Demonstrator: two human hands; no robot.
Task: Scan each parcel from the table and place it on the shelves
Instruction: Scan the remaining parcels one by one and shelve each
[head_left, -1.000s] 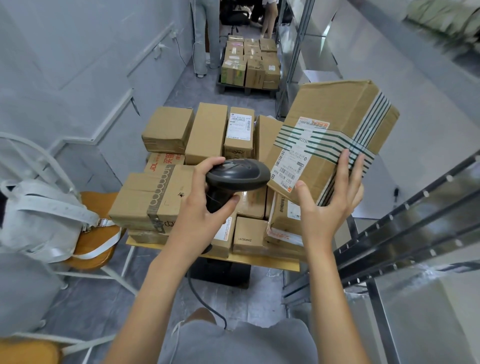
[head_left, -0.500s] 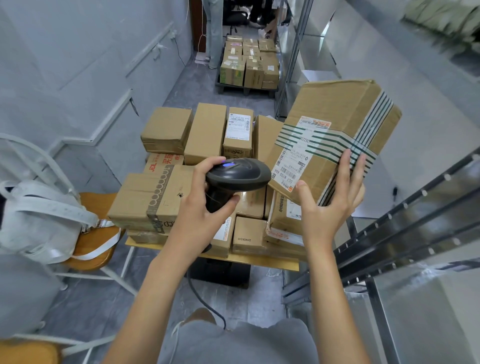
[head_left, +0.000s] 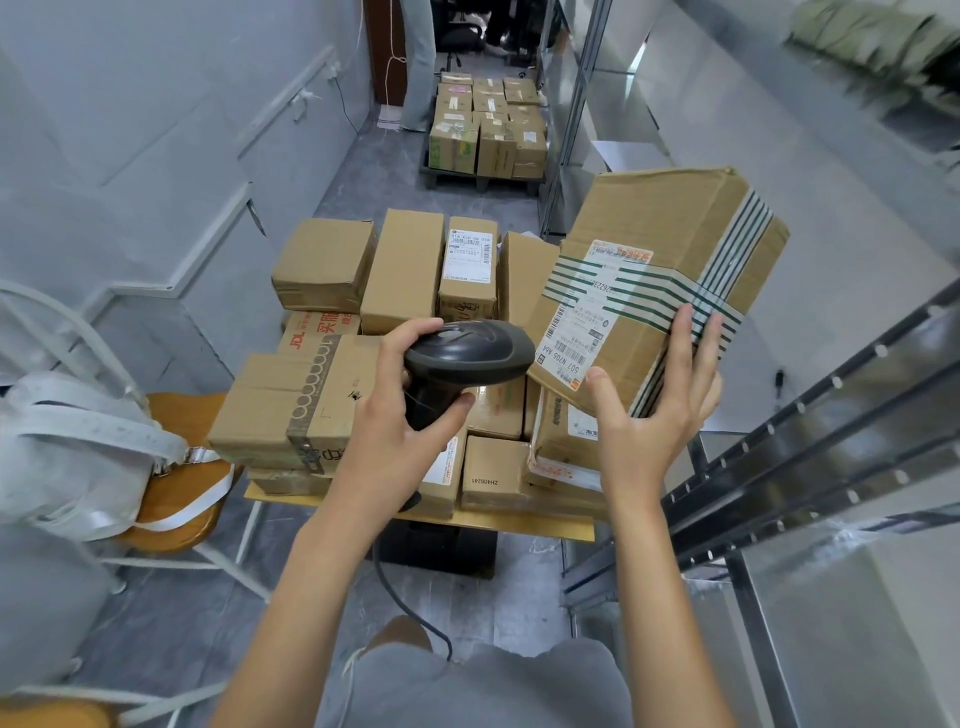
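My right hand (head_left: 657, 415) holds up a brown cardboard parcel (head_left: 670, 249) wrapped in green-striped tape, thumb on its labelled face and fingers along its side. Its white shipping label (head_left: 582, 332) faces the scanner. My left hand (head_left: 400, 431) grips a black barcode scanner (head_left: 467, 353) by the handle, its head pointing right and almost touching the parcel's lower corner. Below both hands a small wooden table (head_left: 545, 525) is stacked with several brown parcels (head_left: 405, 270).
Metal shelves (head_left: 810, 431) run along the right side. An orange chair (head_left: 176, 499) with a white bag (head_left: 67, 447) stands at the left. A pallet of more boxes (head_left: 488, 130) sits down the aisle. The scanner's cable (head_left: 410, 608) hangs toward the floor.
The scanner's blue light, lit half a second ago, is off now. The parcel and both hands have barely shifted.
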